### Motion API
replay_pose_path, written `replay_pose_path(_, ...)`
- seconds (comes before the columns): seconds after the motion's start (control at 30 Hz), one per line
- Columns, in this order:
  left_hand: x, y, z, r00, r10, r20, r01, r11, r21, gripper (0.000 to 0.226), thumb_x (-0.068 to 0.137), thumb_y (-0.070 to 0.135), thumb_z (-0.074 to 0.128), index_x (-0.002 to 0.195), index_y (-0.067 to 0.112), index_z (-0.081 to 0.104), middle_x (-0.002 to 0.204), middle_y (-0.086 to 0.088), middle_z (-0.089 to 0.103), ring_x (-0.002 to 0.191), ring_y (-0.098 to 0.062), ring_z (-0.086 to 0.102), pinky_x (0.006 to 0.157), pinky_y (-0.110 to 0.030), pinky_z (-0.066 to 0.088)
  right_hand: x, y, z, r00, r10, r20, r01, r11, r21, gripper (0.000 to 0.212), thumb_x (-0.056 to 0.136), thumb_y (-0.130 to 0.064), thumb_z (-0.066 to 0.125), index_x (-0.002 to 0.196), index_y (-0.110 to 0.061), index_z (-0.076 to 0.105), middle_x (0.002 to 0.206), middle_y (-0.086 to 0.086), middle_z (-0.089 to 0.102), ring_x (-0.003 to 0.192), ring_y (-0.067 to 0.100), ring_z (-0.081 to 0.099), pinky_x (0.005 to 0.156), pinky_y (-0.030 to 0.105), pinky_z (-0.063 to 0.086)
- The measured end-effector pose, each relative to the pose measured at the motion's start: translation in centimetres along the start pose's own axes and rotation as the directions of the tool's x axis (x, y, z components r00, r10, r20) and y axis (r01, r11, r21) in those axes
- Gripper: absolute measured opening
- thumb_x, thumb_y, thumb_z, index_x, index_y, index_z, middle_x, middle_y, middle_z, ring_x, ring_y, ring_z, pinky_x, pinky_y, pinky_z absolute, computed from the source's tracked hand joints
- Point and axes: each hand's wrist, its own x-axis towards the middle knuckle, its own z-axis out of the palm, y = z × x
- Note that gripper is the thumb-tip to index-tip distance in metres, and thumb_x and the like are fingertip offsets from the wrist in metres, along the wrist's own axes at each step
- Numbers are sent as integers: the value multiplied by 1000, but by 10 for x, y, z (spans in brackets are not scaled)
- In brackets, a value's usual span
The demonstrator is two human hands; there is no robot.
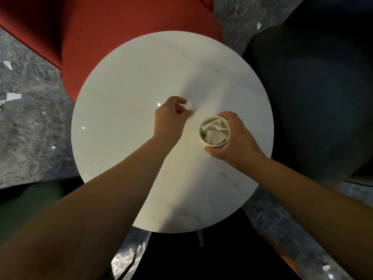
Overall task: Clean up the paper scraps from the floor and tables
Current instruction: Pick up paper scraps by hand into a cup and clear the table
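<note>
Over the tabletop, the left hand pinches a paper scrap; just right of it the right hand grips a cup with scraps inside. More scraps lie on the floor far left of both hands.

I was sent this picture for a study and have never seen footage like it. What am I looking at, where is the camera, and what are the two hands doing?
There is no machine here: a person wears a wide-angle camera on the head, so the one picture looks straight down along both bare arms.

Below is a round white table, with a red seat and a dark seat beside it on a grey stone floor.

The right hand grips a small white cup that already holds torn paper pieces. The left hand pinches one paper scrap just above the tabletop, close to the cup.

More scraps lie on the floor, on the left and at top right.
</note>
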Motion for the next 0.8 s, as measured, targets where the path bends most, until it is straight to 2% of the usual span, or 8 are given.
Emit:
replay_pose_path(0.17,20,5,27,1000,-10,-20,14,981,196,33,88,21,69,120,14,65,80,8,63,79,-9,59,73,-11,39,2,16,-11,1000,2,-1,-2,1000,-13,79,63,-43,85,126,-31,38,124,-8,48,106,8,53,82,11,45)
replay_pose_path(0.23,24,1,32,999,-22,-45,33,964,264,24,90,20,66,112,13,70,88,3,66,83,-16,60,69,-9,34,2,20,-15,1000,1,-3,-1,1000,6,79,63,-43,85,125,-34,38,123,-10,48,106,7,53,81,9,44)
replay_pose_path(0.37,23,0,36,994,-80,-79,99,957,272,18,94,21,62,96,7,73,86,-12,67,68,-22,58,56,-6,34,0,25,-21,1000,-6,-7,6,999,31,76,61,-43,84,120,-41,36,119,-13,47,103,4,53,72,4,43)
replay_pose_path(0.43,17,7,33,991,-98,-92,118,963,243,20,94,20,60,88,6,73,79,-10,67,58,-17,50,49,-5,33,0,26,-25,1000,-8,4,8,999,37,77,61,-41,85,120,-40,37,119,-13,48,103,3,53,72,3,43)
replay_pose_path(0.5,8,24,27,990,-105,-96,120,978,172,17,93,22,61,86,13,73,76,4,67,62,-10,57,55,-5,38,1,27,-28,1000,-15,27,14,999,38,77,61,-39,86,122,-35,39,120,-10,49,104,6,54,78,8,47)
replay_pose_path(0.6,-13,60,17,994,-77,-81,74,997,-37,7,88,26,67,83,25,71,74,12,68,63,-3,62,64,-18,49,2,25,-37,999,-19,48,17,999,37,79,62,-36,86,126,-27,41,122,-5,49,107,11,54,86,21,51)
replay_pose_path(0.67,-33,85,12,999,-31,-45,26,993,-112,4,84,27,71,80,28,72,72,14,69,62,2,59,61,-13,46,3,21,-43,998,-30,48,29,999,20,77,62,-36,87,124,-26,42,120,-5,50,105,12,55,85,22,52)
replay_pose_path(0.8,-72,113,11,997,45,61,-45,999,5,14,81,28,75,71,35,69,69,21,67,59,6,57,53,-5,37,3,6,-52,997,-45,56,43,998,36,71,62,-33,87,118,-28,43,114,-6,53,97,9,59,75,14,52)
